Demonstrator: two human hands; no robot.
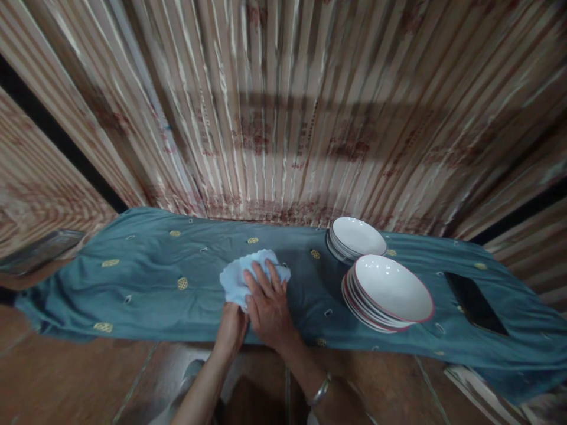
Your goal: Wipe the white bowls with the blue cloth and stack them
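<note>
A light blue cloth (241,276) with a scalloped edge is spread above the table cover, in front of me. My left hand (234,326) is closed on its near edge, with most of the fingers hidden under the fabric. On top of the cloth my right hand (269,307) lies flat, fingers stretched out and slightly apart. What is beneath the cloth cannot be seen. To the right of my hands stands a stack of red-rimmed white bowls (390,289). Just behind it is a second stack of white dishes with dark rims (357,236).
A teal cover (150,283) with yellow pineapple prints drapes the long narrow table. A black phone (476,302) lies at the right end. A striped curtain (283,118) hangs behind the table. Dark posts (84,147) rise at both ends. A dark tray-like object (42,251) is at far left.
</note>
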